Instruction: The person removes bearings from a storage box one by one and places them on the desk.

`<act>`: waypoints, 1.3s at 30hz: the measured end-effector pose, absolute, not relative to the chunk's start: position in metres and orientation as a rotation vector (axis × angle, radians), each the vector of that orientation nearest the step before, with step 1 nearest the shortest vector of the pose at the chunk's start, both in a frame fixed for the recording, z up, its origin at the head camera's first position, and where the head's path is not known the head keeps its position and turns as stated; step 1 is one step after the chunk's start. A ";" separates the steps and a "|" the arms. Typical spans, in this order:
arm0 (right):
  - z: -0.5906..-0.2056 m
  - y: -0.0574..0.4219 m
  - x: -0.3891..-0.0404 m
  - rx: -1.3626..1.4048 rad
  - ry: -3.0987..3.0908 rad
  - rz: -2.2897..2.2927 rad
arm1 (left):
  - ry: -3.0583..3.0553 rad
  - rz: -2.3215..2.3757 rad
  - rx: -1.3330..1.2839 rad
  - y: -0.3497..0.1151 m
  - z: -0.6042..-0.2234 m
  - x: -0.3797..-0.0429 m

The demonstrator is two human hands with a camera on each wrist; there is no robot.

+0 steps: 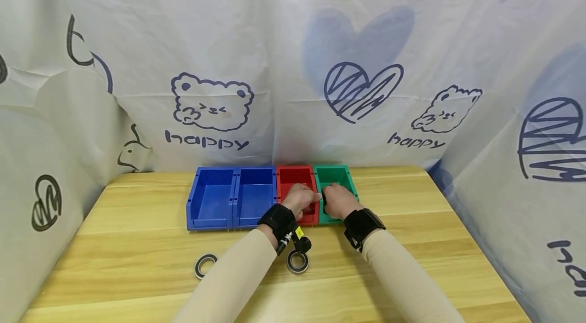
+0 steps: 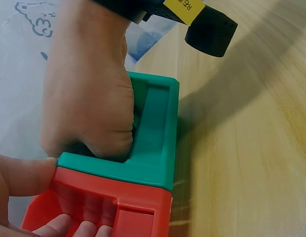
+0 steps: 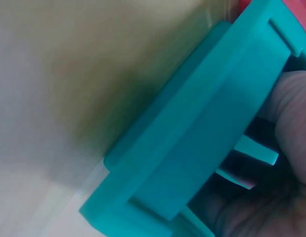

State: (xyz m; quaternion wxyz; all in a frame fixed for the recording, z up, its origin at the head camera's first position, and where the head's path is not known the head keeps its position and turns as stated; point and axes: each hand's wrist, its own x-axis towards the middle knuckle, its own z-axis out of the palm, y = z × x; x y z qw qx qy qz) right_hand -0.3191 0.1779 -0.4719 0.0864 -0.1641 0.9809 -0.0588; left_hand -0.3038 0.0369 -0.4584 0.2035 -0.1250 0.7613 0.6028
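Note:
My left hand [image 1: 300, 200] is at the red bin [image 1: 293, 174]. In the left wrist view its fingers [image 2: 86, 229] lie inside the red bin against the side wall, and the thumb [image 2: 31, 175] presses the top edge where the red and green bins meet, pinching the wall. My right hand [image 1: 340, 202] reaches down into the green bin [image 1: 336, 174], fingers bent. Green strips show between that thumb and palm in the right wrist view; I cannot tell what it holds.
Two blue bins [image 1: 212, 198] [image 1: 255, 196] stand left of the red one, all in a row near the printed cloth backdrop [image 1: 284, 58]. On the wooden table [image 1: 137, 246] in front lie two ball bearings [image 1: 297, 262] [image 1: 199, 268], the left one partly behind my left sleeve.

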 end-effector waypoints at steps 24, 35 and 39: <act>-0.449 0.194 -0.290 -0.770 3.103 -0.174 | 2.115 1.676 -0.349 0.039 -0.464 -0.308; -0.445 0.209 -0.253 -1.008 3.145 -0.193 | 2.100 1.754 -0.329 0.036 -0.461 -0.300; -0.448 0.210 -0.240 -1.097 3.129 -0.172 | 2.084 1.783 -0.320 0.035 -0.459 -0.297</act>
